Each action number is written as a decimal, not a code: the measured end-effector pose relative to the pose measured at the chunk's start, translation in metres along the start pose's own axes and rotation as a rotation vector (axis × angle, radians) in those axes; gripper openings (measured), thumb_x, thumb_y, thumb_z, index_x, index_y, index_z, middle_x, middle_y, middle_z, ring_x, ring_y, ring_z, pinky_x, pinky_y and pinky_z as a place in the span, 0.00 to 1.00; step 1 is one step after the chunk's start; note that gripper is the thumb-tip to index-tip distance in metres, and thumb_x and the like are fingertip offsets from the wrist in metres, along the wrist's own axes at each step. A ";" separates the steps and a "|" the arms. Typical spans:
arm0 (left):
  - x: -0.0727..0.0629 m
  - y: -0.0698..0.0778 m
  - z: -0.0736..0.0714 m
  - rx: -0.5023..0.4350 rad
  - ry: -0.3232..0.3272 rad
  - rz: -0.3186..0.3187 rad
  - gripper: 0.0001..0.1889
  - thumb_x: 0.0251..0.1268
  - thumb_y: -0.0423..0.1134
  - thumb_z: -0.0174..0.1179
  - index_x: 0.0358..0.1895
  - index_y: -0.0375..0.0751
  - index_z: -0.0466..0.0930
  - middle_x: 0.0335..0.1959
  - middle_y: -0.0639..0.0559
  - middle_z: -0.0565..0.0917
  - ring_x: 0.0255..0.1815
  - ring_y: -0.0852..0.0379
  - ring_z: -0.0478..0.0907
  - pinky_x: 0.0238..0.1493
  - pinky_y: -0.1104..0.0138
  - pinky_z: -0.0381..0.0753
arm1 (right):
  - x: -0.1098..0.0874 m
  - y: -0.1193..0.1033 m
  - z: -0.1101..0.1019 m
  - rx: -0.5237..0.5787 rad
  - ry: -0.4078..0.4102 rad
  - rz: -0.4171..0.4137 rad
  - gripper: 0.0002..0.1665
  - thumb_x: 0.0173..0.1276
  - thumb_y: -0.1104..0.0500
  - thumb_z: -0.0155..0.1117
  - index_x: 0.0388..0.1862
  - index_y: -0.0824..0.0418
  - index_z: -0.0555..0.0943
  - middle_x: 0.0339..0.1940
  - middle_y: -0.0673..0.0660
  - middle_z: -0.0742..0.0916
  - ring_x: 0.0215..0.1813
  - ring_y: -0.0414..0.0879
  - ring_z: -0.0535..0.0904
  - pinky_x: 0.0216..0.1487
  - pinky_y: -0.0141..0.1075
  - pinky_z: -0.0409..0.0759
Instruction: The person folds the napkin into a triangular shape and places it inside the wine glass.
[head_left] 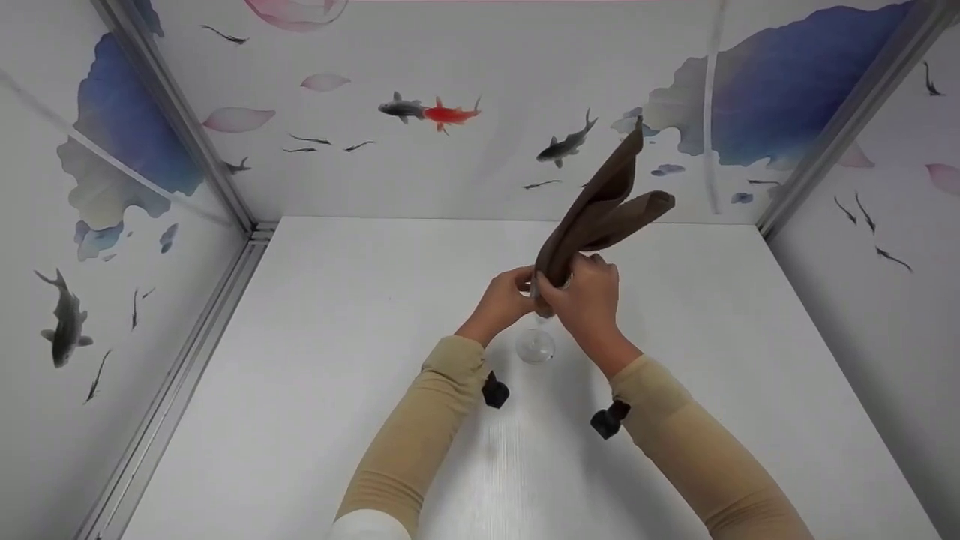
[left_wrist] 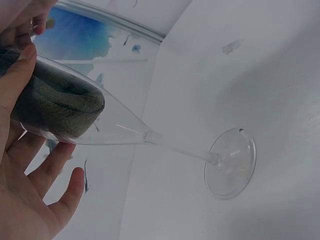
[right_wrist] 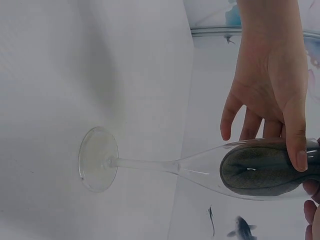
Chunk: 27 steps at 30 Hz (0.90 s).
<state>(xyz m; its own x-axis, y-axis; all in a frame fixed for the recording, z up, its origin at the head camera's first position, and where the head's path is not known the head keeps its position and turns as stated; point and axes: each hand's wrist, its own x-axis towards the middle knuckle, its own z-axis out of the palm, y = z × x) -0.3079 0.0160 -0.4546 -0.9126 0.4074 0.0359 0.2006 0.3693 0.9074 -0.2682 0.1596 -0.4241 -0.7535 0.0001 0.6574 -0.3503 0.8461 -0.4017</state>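
A clear champagne flute (head_left: 535,346) has a folded brown cloth napkin (head_left: 574,229) pushed into its bowl. Two rolled points of the cloth rise above the rim in the head view. My left hand (head_left: 506,300) holds the bowl, its thumb (left_wrist: 22,67) along one side and fingers behind. At the rim my right hand (head_left: 589,296) pinches the napkin between thumb and fingers. Through the glass, the napkin's rounded lower end (right_wrist: 255,170) shows partway down the bowl. The stem and round foot (left_wrist: 230,163) are untouched; whether the foot meets the table I cannot tell.
A white tabletop (head_left: 337,375) lies beneath both arms. White panels printed with fish, petals and blue leaves (head_left: 780,90) enclose it at the back and both sides, joined by metal corner rails (head_left: 180,112). A small black camera (head_left: 609,420) hangs at each wrist.
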 end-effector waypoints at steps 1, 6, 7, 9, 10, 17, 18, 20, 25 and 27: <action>0.000 0.000 0.000 0.001 0.001 0.005 0.30 0.58 0.42 0.71 0.66 0.50 0.75 0.56 0.56 0.81 0.54 0.59 0.77 0.50 0.67 0.78 | 0.001 0.000 0.000 -0.010 0.008 -0.002 0.18 0.59 0.52 0.70 0.35 0.67 0.82 0.21 0.59 0.82 0.32 0.56 0.77 0.37 0.53 0.72; 0.001 0.000 0.000 0.020 0.006 0.024 0.28 0.59 0.42 0.70 0.64 0.50 0.76 0.55 0.56 0.82 0.54 0.59 0.78 0.51 0.67 0.78 | 0.005 -0.003 0.000 -0.039 0.031 0.017 0.23 0.59 0.48 0.69 0.39 0.69 0.81 0.21 0.60 0.81 0.30 0.57 0.77 0.35 0.52 0.71; 0.001 -0.001 0.000 0.021 0.007 0.025 0.28 0.59 0.42 0.70 0.64 0.49 0.76 0.54 0.56 0.82 0.53 0.59 0.78 0.51 0.67 0.78 | 0.006 -0.003 0.000 -0.043 0.031 0.026 0.25 0.60 0.47 0.68 0.40 0.69 0.81 0.21 0.60 0.81 0.30 0.57 0.77 0.35 0.52 0.71; 0.001 -0.001 0.000 0.016 0.009 0.017 0.27 0.59 0.42 0.71 0.63 0.50 0.77 0.54 0.57 0.82 0.53 0.59 0.78 0.50 0.67 0.78 | 0.009 -0.004 0.000 -0.053 0.027 0.049 0.28 0.59 0.43 0.68 0.40 0.69 0.80 0.20 0.60 0.80 0.30 0.57 0.76 0.35 0.52 0.71; 0.001 -0.001 0.000 0.012 0.008 0.013 0.27 0.59 0.42 0.71 0.63 0.50 0.77 0.54 0.57 0.82 0.54 0.59 0.78 0.50 0.66 0.78 | 0.010 -0.004 0.000 -0.059 0.024 0.059 0.30 0.59 0.42 0.68 0.41 0.69 0.80 0.20 0.60 0.80 0.30 0.57 0.77 0.35 0.52 0.70; -0.002 -0.001 0.002 -0.003 0.002 0.027 0.28 0.59 0.44 0.71 0.64 0.51 0.76 0.54 0.60 0.81 0.54 0.58 0.76 0.51 0.65 0.78 | 0.019 -0.004 -0.003 -0.101 -0.012 0.079 0.32 0.61 0.40 0.66 0.40 0.69 0.79 0.21 0.61 0.80 0.28 0.56 0.76 0.33 0.50 0.70; -0.002 -0.002 0.002 0.000 0.004 0.030 0.28 0.59 0.44 0.71 0.64 0.51 0.76 0.54 0.61 0.81 0.54 0.59 0.76 0.51 0.65 0.78 | 0.020 -0.004 -0.004 -0.108 -0.016 0.073 0.31 0.60 0.40 0.67 0.39 0.69 0.79 0.21 0.61 0.80 0.28 0.56 0.76 0.33 0.50 0.70; -0.002 -0.002 0.002 0.006 0.008 0.035 0.28 0.58 0.46 0.71 0.64 0.52 0.77 0.53 0.63 0.81 0.54 0.59 0.76 0.51 0.65 0.78 | 0.021 -0.004 -0.007 -0.113 -0.026 0.058 0.30 0.60 0.41 0.67 0.38 0.69 0.79 0.22 0.61 0.81 0.28 0.56 0.76 0.33 0.50 0.70; -0.003 -0.002 0.001 0.002 0.010 0.036 0.28 0.58 0.46 0.71 0.64 0.53 0.77 0.54 0.63 0.81 0.55 0.59 0.76 0.51 0.67 0.77 | 0.024 -0.006 -0.016 -0.030 -0.081 0.052 0.25 0.58 0.46 0.70 0.37 0.68 0.80 0.23 0.60 0.83 0.30 0.55 0.78 0.35 0.50 0.73; -0.003 -0.002 0.001 -0.011 0.008 0.032 0.28 0.58 0.46 0.71 0.64 0.53 0.77 0.54 0.62 0.81 0.55 0.59 0.76 0.51 0.66 0.77 | 0.024 -0.008 -0.020 0.045 -0.135 0.079 0.22 0.58 0.49 0.71 0.39 0.67 0.80 0.26 0.59 0.84 0.32 0.54 0.80 0.36 0.49 0.77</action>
<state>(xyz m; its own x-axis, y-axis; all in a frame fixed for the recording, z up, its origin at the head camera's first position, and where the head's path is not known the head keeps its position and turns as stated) -0.3051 0.0145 -0.4566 -0.9085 0.4122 0.0683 0.2259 0.3472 0.9102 -0.2729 0.1637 -0.3924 -0.8465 -0.0089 0.5323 -0.3095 0.8218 -0.4785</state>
